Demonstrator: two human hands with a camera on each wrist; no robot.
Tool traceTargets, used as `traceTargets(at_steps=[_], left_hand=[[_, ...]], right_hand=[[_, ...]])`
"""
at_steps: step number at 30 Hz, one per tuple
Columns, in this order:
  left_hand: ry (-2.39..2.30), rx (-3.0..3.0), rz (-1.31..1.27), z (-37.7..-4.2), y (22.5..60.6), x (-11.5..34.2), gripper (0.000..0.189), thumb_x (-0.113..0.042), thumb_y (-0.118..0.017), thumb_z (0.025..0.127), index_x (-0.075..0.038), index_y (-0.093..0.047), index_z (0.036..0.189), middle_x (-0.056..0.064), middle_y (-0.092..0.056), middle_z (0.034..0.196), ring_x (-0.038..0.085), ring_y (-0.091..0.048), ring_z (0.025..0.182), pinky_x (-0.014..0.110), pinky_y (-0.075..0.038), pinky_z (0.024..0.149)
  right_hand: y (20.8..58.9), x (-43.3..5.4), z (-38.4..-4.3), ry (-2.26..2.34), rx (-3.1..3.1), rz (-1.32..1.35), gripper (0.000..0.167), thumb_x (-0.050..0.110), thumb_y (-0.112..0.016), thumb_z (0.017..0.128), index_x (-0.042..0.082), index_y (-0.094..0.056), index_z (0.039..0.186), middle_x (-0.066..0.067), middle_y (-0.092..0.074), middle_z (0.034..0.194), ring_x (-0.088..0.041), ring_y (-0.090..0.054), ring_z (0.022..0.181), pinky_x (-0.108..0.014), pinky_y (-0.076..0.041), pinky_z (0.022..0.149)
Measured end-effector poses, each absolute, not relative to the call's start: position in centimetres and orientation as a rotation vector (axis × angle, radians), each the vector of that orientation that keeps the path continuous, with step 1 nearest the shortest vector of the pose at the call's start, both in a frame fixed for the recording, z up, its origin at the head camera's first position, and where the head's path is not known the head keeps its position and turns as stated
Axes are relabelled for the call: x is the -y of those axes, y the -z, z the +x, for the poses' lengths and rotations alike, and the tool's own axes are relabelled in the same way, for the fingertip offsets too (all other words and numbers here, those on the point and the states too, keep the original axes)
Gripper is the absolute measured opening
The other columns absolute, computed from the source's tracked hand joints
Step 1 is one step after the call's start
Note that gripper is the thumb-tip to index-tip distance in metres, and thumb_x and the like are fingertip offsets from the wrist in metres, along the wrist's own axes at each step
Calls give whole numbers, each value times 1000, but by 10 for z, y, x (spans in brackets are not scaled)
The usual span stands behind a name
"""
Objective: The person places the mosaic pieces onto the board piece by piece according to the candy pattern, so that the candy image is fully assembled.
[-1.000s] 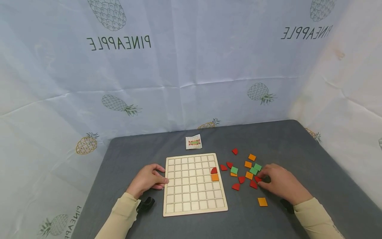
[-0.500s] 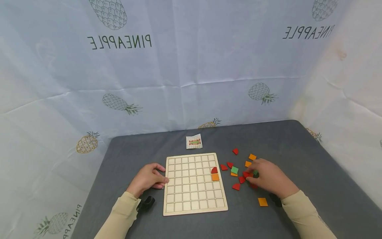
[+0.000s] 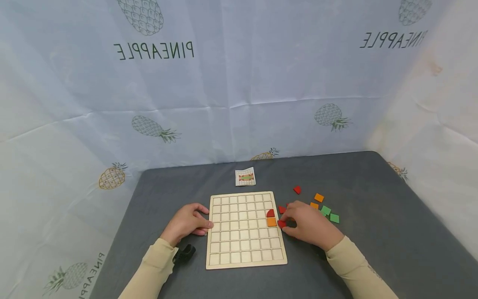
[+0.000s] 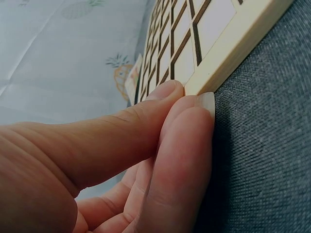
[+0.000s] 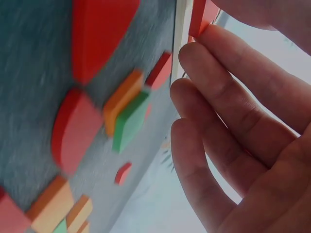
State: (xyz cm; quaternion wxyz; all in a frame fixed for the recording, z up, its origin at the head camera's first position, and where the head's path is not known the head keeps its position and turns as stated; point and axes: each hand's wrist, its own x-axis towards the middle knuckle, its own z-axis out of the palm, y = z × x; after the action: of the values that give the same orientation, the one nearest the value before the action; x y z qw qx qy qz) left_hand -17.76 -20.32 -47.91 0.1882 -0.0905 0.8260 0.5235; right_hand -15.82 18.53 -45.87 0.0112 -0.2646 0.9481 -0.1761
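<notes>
A wooden grid board (image 3: 239,241) lies on the grey table. My left hand (image 3: 188,223) pinches its left edge, with the thumb (image 4: 163,92) on the rim and a fingertip against the side. On the board's right side sit a red rounded piece (image 3: 270,213) and an orange square (image 3: 271,222). My right hand (image 3: 311,222) holds another red piece (image 3: 281,224) between thumb and fingertips at the board's right edge. In the right wrist view this red piece (image 5: 199,17) shows near the pale rim; the other fingers are loosely bent. Part of the loose pile is hidden under the right hand.
Right of the board lie loose red pieces (image 3: 297,189), orange squares (image 3: 319,197) and green squares (image 3: 334,218). A small pattern card (image 3: 245,177) rests behind the board. Cloth with printed pineapples (image 3: 239,74) hangs around the table.
My right hand has moved left from the loose pieces to the board's edge, carrying the red piece. A green square now lies further right. My left hand has stayed on the board.
</notes>
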Motion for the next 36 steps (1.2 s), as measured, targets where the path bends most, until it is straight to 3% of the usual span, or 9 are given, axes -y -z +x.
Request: traceTargets(at_steps=[7,16,36], left_hand=[[-1475,-2322,-252,-178,480,204,49,-7,-94,83,-1,-67,123,15,-73,91,18,-76,68,35,-68,64],[-1464,-2332,-263,-178,480,204,49,-8,-95,82,-2,-67,123,15,-72,90,18,-76,68,35,-68,64],[-1457,-2336,-274,-178,478,201,50,-7,-94,82,-1,-67,123,15,-72,91,17,-76,69,34,-68,65]], right_hand=[[461,-170,-152,524,-2927,-908,17,22,-94,84,20,-83,98,11,-69,95,-5,-58,87,-26,-58,73],[465,-163,-150,545,-2916,-940,16,22,-94,84,20,-81,94,10,-64,90,1,-48,77,-21,-51,67],[465,-163,-152,502,-2934,-934,18,21,-94,84,19,-83,98,8,-67,92,-2,-51,79,-23,-54,67]])
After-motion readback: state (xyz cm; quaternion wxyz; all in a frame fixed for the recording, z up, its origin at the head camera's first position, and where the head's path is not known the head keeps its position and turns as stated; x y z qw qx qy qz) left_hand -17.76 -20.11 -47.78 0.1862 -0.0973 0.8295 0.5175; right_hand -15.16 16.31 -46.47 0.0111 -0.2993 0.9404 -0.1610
